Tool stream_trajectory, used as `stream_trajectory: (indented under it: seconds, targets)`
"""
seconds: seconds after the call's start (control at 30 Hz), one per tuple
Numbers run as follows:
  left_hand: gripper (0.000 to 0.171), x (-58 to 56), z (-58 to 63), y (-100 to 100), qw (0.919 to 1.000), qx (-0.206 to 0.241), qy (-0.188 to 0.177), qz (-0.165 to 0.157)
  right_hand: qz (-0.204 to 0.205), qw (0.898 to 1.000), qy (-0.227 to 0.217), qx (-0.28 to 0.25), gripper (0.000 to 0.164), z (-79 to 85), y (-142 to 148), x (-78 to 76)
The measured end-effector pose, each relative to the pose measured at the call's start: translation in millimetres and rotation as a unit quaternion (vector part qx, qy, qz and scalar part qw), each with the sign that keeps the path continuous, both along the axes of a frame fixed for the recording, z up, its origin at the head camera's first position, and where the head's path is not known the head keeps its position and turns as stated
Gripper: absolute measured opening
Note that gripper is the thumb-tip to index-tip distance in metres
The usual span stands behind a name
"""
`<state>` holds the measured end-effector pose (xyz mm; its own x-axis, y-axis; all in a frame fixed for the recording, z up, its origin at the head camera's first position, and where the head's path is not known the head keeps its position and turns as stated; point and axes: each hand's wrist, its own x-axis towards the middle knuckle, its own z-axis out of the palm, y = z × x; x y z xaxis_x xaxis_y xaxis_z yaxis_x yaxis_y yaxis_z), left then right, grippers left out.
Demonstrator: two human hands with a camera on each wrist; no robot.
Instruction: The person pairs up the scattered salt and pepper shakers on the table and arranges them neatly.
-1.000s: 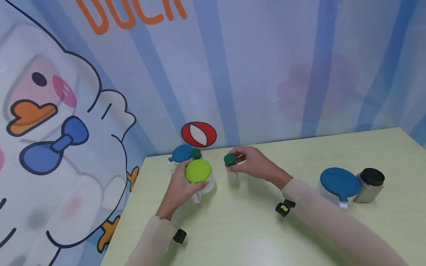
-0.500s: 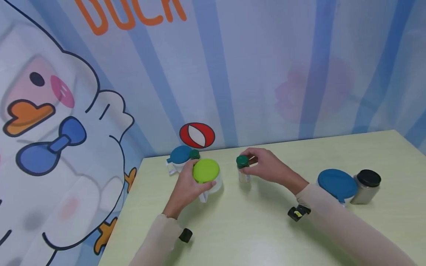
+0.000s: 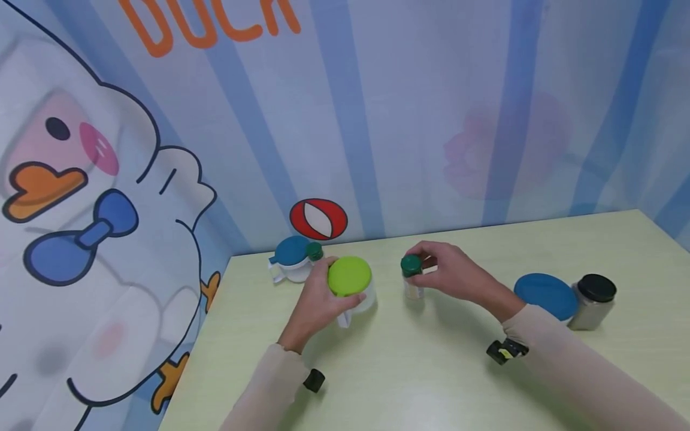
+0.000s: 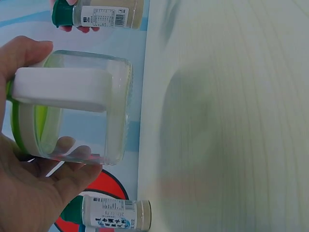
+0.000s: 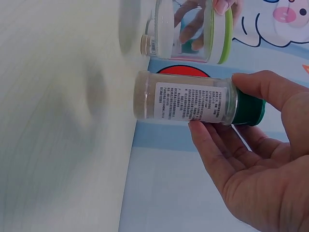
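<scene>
My left hand (image 3: 318,302) grips a clear jar with a lime-green lid (image 3: 350,276) and a white handle (image 4: 63,88), fingers and thumb around the lid end. Nothing shows inside the jar. To its right, my right hand (image 3: 459,274) pinches a seasoning shaker (image 3: 413,286) near its green cap (image 5: 248,107); pale powder and a printed label show through its clear side. Both containers are upright and seem slightly above the table, their shadows apart from them. Behind the left hand stands a second green-capped shaker (image 4: 113,212), partly hidden in the head view.
A blue-lidded jar with a white handle (image 3: 292,251) stands at the table's back left. On the right, another blue-lidded container (image 3: 545,296), partly behind my right sleeve, sits beside a black-lidded jar (image 3: 595,299). A printed duck curtain (image 3: 431,120) borders the pale table (image 3: 409,383).
Both hands have moved to the right together, carrying the green-lidded jar and the shaker. The back-left shaker and blue-lidded jar now show more fully. The right sleeve covers more of the right blue-lidded container.
</scene>
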<state>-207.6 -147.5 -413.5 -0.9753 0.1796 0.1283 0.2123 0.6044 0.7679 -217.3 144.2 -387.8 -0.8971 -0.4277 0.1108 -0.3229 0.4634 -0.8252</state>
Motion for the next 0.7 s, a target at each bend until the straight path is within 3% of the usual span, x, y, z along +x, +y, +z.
stream_trajectory:
  seconds: [0.7]
  targets:
    - [0.084, 6.6, -1.7, 27, 0.9997, -0.006, 0.002, -0.022, -0.002, 1.000, -0.004, 0.030, 0.038, 0.4, 34, 15.6]
